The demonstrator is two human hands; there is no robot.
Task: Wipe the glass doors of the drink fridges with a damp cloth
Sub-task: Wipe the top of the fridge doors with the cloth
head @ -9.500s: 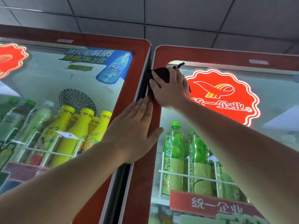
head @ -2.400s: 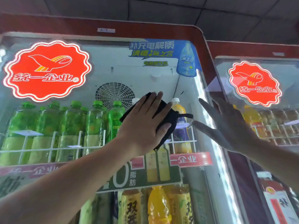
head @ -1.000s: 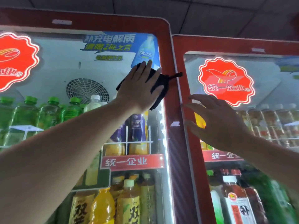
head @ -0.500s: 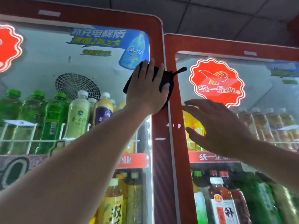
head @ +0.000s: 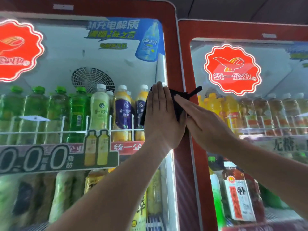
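Two flat hands, fingers straight, grasping nothing: left hand (head: 164,119) presses the cloth (head: 181,95) on the door (head: 173,55) edge, right hand (head: 205,124) touches it.

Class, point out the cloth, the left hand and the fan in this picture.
cloth (head: 180,93): head view, black fold near its strap.
left hand (head: 163,119): head view, back of the hand.
fan (head: 92,78): head view, middle of the white grille.

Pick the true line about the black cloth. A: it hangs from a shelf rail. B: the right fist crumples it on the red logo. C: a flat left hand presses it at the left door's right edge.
C: the left hand lies flat on the black cloth at the left door's red frame.
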